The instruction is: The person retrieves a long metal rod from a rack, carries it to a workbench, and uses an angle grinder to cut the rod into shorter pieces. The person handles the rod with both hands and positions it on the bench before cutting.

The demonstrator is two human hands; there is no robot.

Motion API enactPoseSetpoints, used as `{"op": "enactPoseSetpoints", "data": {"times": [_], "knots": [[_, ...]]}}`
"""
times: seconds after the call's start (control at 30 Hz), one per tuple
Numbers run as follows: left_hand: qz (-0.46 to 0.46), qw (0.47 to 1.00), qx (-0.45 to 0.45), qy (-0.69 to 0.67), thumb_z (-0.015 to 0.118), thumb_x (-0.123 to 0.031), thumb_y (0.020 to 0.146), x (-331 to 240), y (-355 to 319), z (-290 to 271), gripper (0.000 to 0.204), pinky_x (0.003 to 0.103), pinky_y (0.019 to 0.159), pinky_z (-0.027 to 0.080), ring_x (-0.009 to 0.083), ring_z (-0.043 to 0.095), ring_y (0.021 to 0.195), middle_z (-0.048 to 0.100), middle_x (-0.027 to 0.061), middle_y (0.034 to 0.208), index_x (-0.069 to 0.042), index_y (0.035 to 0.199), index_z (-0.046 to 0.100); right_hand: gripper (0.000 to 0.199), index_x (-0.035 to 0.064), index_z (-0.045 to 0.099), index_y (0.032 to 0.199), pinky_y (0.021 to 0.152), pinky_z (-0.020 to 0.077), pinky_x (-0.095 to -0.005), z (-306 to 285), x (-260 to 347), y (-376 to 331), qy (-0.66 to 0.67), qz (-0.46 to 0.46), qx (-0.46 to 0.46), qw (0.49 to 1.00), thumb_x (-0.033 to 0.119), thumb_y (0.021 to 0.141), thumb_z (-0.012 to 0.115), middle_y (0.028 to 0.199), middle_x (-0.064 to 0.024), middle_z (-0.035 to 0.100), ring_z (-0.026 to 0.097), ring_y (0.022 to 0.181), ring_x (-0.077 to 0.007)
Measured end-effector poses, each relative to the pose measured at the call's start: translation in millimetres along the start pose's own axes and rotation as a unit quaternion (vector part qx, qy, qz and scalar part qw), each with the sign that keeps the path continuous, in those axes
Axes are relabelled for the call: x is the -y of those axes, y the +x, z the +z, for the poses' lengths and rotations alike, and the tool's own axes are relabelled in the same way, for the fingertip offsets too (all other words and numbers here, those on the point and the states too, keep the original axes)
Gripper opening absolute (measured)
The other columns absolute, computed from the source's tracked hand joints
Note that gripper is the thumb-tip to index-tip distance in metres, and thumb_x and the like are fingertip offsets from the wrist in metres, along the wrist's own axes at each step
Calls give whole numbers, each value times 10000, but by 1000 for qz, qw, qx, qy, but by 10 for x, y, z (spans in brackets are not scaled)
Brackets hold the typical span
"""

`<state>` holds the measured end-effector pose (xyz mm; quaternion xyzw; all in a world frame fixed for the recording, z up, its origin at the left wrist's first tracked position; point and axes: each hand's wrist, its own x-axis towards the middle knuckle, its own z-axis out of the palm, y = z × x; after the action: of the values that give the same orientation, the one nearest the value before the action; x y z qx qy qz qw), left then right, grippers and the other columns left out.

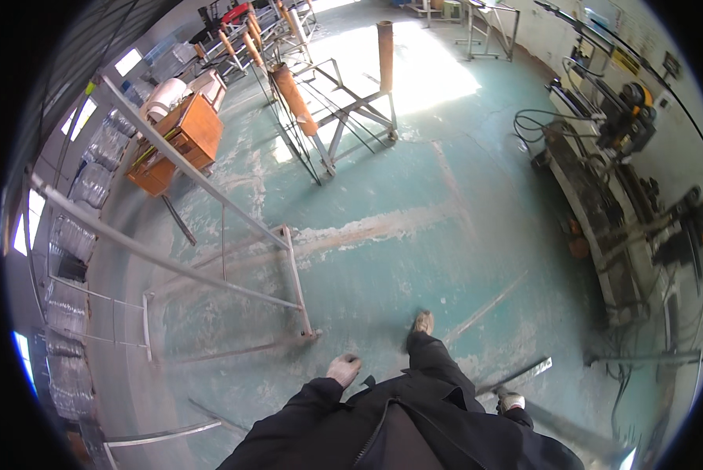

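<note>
My left hand (344,368) wears a light work glove and hangs in front of my dark jacket. Its fingers are curled and nothing is in it. My right hand (510,402), also gloved, shows only partly past my jacket at the lower right. A shiny flat metal bar (524,373) runs slantwise just above it, and I cannot tell whether the hand grips it. One of my shoes (423,321) is stepping forward on the green concrete floor (414,235). The nearest thing to my left hand is a grey steel railing frame (289,258).
A second steel frame with rusty brown tubes (293,98) stands ahead on the sunlit floor. An orange wooden cabinet (179,137) is at the left, near wrapped stacks along the wall. A workbench with machines and cables (602,211) lines the right side.
</note>
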<state>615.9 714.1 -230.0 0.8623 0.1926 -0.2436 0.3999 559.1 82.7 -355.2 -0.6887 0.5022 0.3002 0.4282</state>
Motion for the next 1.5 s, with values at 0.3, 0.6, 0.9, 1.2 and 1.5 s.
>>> {"op": "enactPoseSetpoints", "data": {"times": [0.3,0.6,0.9,1.2,1.5], "knots": [[-130,969,-137,-161,709,-207,1027,-678,1860,-1333,368,388,850,636,249,793,925,818,161,1037,93,1231,764,626,4,796,1354,1147,560,-437,1367,5141,85,-205,-303,1,931,434,900,797,1339,-264,790,742,1312,-396],[-6,986,-137,-96,708,-317,1037,-1834,4345,-2277,331,478,984,607,415,782,1100,820,222,1120,-51,1211,801,642,-14,726,1431,1098,588,-436,3658,8891,-582,-247,-438,57,862,371,928,828,1308,-229,808,764,1248,-382],[-52,982,-140,-117,686,-285,1073,-2215,6557,-4734,368,427,998,589,343,790,1103,827,207,1157,14,1264,781,1036,56,455,1653,1199,475,-534,5383,10990,-393,-404,-427,-23,809,509,860,945,1538,-219,614,563,1448,-416],[-177,929,-160,-284,728,-270,1085,-2200,6783,-4895,334,353,877,584,184,738,947,795,102,1038,11,1261,764,830,26,588,1503,1092,581,-521,7038,11937,511,-399,-339,12,852,375,850,962,1395,-240,722,714,1298,-435],[-207,897,-44,-388,674,-294,1105,-2799,7462,-4657,399,393,875,642,246,774,993,802,164,1149,29,1337,706,534,-18,777,1190,1021,581,-558,5607,11535,163,-303,-342,96,884,490,1058,679,1146,-348,774,734,1171,-522]]}}
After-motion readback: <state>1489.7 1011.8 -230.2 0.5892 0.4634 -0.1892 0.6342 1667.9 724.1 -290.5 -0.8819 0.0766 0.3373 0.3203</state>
